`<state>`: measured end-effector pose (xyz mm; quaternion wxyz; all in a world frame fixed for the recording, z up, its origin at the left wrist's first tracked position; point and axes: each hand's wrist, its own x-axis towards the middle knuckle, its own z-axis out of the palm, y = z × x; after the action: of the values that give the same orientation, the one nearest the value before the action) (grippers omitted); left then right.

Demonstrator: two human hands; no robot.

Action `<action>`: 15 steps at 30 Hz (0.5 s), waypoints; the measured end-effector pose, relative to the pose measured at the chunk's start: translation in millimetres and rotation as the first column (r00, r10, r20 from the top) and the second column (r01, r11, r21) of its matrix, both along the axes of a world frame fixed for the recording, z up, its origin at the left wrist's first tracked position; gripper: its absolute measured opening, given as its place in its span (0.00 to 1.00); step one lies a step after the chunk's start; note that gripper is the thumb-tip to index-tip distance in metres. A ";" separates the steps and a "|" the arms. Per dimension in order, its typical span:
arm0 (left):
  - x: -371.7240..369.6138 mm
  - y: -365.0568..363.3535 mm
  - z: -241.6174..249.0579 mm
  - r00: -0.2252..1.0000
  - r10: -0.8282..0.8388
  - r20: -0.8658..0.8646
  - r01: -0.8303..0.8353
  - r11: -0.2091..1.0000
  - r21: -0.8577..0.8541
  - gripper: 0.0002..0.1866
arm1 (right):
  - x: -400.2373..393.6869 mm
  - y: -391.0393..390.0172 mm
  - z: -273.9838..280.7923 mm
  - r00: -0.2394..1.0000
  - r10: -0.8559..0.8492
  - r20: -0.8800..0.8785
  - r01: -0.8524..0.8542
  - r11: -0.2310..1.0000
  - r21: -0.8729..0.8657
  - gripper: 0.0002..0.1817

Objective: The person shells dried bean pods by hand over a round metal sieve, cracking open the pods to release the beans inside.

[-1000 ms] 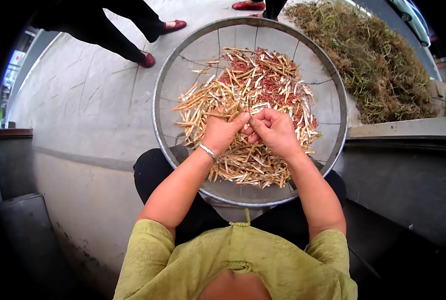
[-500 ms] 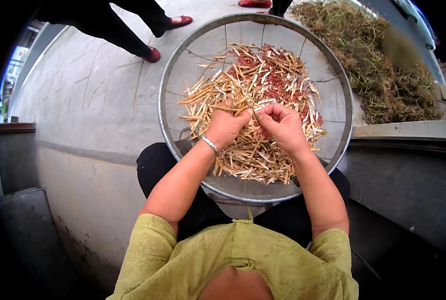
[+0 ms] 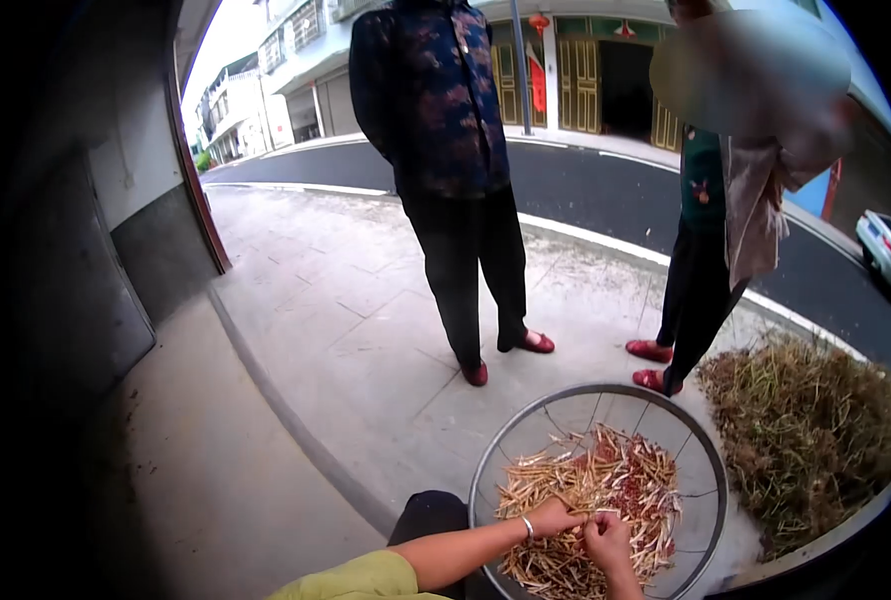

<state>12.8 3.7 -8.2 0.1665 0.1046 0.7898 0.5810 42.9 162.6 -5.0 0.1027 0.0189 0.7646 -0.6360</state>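
My left hand [image 3: 554, 517], with a silver bracelet at the wrist, is closed around a few dried bean pods [image 3: 572, 503]. Close beside it, my right hand [image 3: 608, 540] is pinched at the near end of a pod; the fingertips are small and partly hidden. Both hands are over a wide round sieve [image 3: 485, 470] with a metal rim, which rests at my knees. Inside lie many tan pods and split pale shells [image 3: 536, 480], with small red beans [image 3: 630, 490] showing among them toward the right and far side.
Two people stand beyond the sieve, one in a dark patterned top [image 3: 431, 100], the other with a light cloth [image 3: 756, 210] over one arm. A heap of dried plants [image 3: 816, 440] lies at the right. Behind them run a road [image 3: 596, 200] and a parked white car [image 3: 884, 245].
My view has tilted up and swung left, so the sieve and hands now appear lower right, and the standing people and street show. My hands stay together over the pods.
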 end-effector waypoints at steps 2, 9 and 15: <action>-6.1 -0.8 -48.3 0.999 -0.003 -0.043 0.002 1.000 -0.011 0.15 | -6.3 3.1 -17.4 0.999 0.046 -0.026 -0.044 0.998 0.049 0.05; -13.5 -2.8 -65.0 0.995 0.018 -0.098 -0.009 0.996 0.086 0.15 | -7.4 2.3 -6.4 0.995 0.059 0.075 -0.050 0.991 -0.124 0.05; -12.7 -3.4 -30.4 0.996 -0.069 0.063 0.066 0.997 0.043 0.18 | -6.0 8.1 -6.3 0.990 0.044 0.134 0.000 0.951 -0.308 0.08</action>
<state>0.1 0.3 -38.6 0.2093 0.1159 0.7678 0.5943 36.8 170.6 -11.3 0.1647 0.0387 0.6475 -0.7430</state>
